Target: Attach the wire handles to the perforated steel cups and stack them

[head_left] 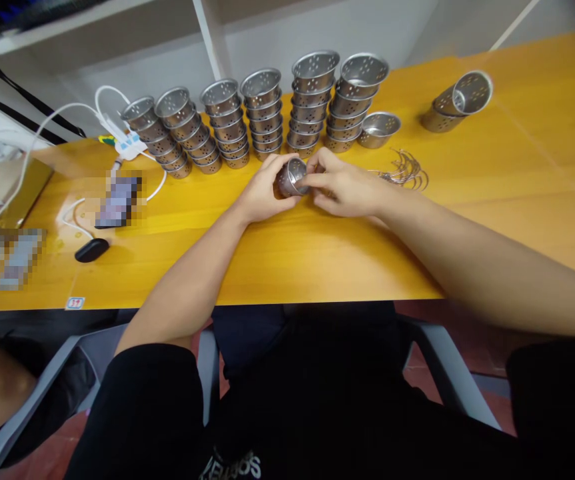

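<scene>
My left hand (263,190) is wrapped round a small perforated metal cup (287,183), whose mouth is tipped toward my right hand. The fingers of my right hand (340,185) are bent at the cup's rim, with the index finger reaching to its opening. A thin wire seems to cross the cup's mouth, but whether my right fingers pinch it is hard to make out. Just right of my right hand lies a bunch of curved wires (407,172). Behind it a single shallow metal cup (379,129) stands upright.
Several tall stacks of perforated cups (262,107) line the back of the yellow table (317,260). Two more cups (447,110) lean together at the far right. At left are a blurred phone (118,202), a power strip (130,143) with white cables and a black oval object (92,250).
</scene>
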The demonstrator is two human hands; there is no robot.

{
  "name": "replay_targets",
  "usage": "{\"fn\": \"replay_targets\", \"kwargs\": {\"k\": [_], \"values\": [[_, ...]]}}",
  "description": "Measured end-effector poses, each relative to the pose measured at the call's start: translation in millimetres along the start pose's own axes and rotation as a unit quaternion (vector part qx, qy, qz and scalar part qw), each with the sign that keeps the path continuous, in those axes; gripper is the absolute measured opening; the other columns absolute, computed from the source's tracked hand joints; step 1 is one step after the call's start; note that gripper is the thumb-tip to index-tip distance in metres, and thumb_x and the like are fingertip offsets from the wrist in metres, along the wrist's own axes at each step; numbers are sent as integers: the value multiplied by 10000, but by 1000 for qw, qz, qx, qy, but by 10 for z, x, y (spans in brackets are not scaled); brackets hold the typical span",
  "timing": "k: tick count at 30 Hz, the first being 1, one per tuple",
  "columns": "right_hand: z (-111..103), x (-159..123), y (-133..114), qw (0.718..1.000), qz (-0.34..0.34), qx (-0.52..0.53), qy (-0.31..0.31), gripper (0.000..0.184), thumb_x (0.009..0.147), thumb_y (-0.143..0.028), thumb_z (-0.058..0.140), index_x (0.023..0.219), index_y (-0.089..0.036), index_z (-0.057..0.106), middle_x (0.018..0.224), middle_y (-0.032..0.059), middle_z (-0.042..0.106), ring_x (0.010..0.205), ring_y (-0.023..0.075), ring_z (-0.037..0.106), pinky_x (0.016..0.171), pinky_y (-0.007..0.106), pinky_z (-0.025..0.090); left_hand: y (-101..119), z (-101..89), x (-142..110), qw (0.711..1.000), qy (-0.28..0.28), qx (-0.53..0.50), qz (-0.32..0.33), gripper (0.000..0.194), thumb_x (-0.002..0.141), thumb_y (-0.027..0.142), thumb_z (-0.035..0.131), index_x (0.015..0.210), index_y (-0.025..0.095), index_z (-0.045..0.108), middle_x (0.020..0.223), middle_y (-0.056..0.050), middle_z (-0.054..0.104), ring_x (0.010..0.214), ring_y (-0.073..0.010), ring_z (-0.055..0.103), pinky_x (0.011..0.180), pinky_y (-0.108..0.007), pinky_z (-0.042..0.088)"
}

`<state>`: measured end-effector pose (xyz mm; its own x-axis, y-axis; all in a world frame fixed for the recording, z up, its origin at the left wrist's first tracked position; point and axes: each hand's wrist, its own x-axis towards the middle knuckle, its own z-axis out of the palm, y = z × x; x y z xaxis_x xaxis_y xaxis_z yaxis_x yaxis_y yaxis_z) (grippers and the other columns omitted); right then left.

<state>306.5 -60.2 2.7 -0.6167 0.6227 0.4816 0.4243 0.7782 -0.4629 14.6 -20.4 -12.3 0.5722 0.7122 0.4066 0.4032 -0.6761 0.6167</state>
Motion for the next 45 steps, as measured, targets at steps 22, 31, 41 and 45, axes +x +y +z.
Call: {"fn": "replay_targets", "kwargs": {"k": [22,31,41,45], "values": [[-227,10,-1,996,18,77,34,608,1068,-969,919,1162,-369,894,1502,133,835,1443,509,793,1334,777,654,-193,65,48,998,-31,-8,54,1123,960,846,998,1870,331,585,1784,-181,685,1760,-500,627,1581,-722,479],[-330,14,-48,996,11,90,16,686,1097,-1002,876,1039,-318,864,1416,153,831,1359,454,812,1277,738,668,-120,74,10,998,-38,-11,55,1051,1017,741,991,1878,317,565,1796,-191,668,1766,-496,630,1571,-733,496],[-364,-3,-16,989,58,134,-12,728,983,-1090,914,1013,-364,874,1362,113,875,1295,450,828,1223,740,697,-159,16,0,998,-18,23,56,921,1045,530,948,1837,256,564,1845,-205,682,1795,-457,649,1596,-662,493],[-542,-95,119,995,66,78,-12,710,999,-1072,912,1029,-363,894,1433,139,847,1335,453,804,1288,755,660,-283,41,5,1000,22,-6,-10,961,1076,749,925,1801,261,525,1825,-216,711,1726,-454,728,1515,-685,582]]}}
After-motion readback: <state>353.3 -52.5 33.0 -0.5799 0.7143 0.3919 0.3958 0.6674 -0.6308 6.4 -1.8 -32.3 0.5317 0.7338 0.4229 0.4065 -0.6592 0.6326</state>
